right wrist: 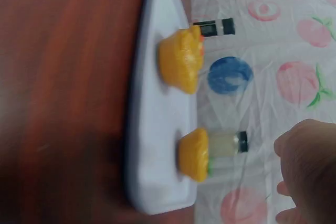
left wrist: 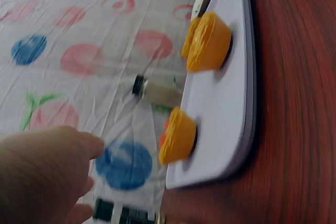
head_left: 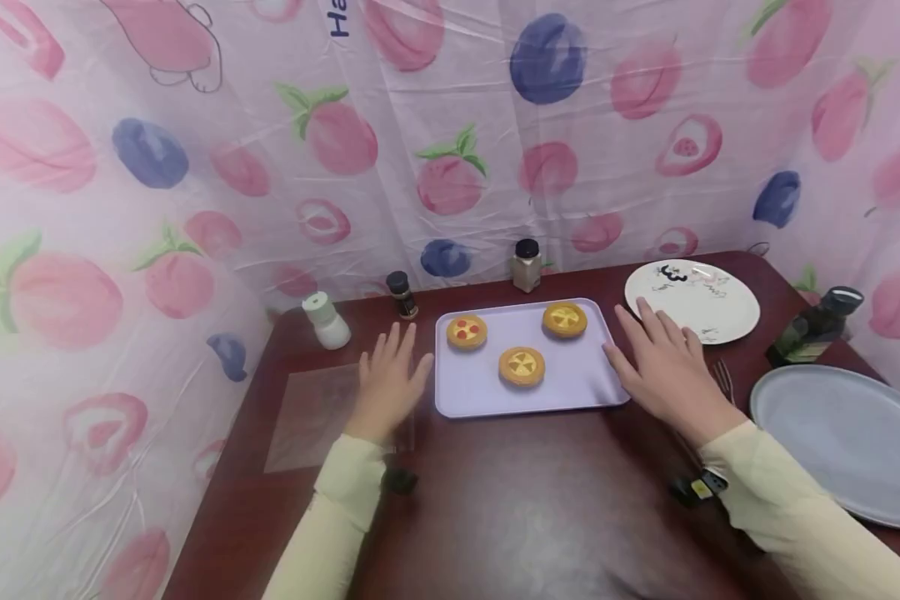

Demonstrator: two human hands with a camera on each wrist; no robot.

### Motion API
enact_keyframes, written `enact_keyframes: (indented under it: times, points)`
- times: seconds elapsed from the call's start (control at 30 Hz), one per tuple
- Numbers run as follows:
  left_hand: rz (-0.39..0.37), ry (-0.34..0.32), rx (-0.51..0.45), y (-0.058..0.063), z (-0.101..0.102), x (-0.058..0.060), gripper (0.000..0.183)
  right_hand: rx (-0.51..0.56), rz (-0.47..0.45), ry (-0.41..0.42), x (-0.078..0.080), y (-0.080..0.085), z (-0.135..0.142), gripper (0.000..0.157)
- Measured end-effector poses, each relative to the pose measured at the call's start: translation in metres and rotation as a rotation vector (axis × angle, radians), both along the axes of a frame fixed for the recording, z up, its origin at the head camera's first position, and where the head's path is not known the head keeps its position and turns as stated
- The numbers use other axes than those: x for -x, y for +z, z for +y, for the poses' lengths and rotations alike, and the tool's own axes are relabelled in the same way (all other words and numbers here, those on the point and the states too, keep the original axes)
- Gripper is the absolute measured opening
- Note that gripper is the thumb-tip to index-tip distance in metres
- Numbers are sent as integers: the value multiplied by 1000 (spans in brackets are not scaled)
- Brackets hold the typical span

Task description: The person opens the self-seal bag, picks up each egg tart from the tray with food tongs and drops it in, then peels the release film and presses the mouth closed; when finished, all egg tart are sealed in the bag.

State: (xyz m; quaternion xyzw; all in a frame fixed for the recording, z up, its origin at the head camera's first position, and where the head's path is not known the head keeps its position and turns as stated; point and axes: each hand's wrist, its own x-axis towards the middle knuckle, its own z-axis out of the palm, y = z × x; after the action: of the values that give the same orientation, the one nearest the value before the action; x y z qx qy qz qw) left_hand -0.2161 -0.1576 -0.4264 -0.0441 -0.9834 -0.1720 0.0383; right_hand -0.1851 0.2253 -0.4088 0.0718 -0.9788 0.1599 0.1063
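A lilac tray (head_left: 480,400) lies on the dark table with three tarts on it. One tart (head_left: 467,332) has red dots on top; another tart (head_left: 522,367) sits near the middle, and the last tart (head_left: 565,319) is at the back right. My left hand (head_left: 386,387) hovers just left of the tray, fingers spread and holding nothing. On the other side my right hand (head_left: 667,371) is by the tray's right edge, its fingers extended; whether they touch the rim I cannot tell. Both wrist views show the tarts (left wrist: 209,43) side-on, with yellow fluted sides.
Behind the tray stand a black-capped spice jar (head_left: 527,267) and a small dark shaker (head_left: 402,295). A white shaker (head_left: 326,321) and a clear sheet (head_left: 311,417) are at left. On the right are a patterned plate (head_left: 675,312), a fork (head_left: 723,379), a dark bottle (head_left: 813,327) and a grey plate (head_left: 840,442).
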Motion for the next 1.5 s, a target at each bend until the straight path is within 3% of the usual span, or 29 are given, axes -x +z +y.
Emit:
enact_keyframes:
  times: [0.2, 0.37, 0.63, 0.77, 0.93, 1.1, 1.23, 1.33, 1.5]
  points:
    - [-95, -173, -25, -2, -58, -9, 54, -15, -17, -19, -35, -15, 36, 67]
    - [-105, -228, -32, -19, -97, -16, 50, -16, -8, -64, -65, -28, 63, 70]
    - [-41, -241, -33, -49, -103, -14, 47, -32, -74, -142, -94, -42, 80, 82]
    - [-16, -232, -65, -50, -106, -13, 48, -49, -96, -165, -104, -48, 83, 90]
    - [-26, -172, -129, -48, -131, -16, 48, -44, -96, -176, -112, -55, 85, 93]
    - [-50, -151, -154, -64, -151, -19, 43, -22, -81, -211, -118, -62, 82, 95]
    - [7, -118, -213, -71, -152, -18, 35, -25, -104, -261, -121, -66, 76, 95]
    - [31, -100, -243, -71, -152, -18, 30, -27, -57, -289, -123, -67, 73, 96]
    - [78, -98, -259, -67, -152, -19, 25, -46, 105, -284, -124, -70, 70, 92]
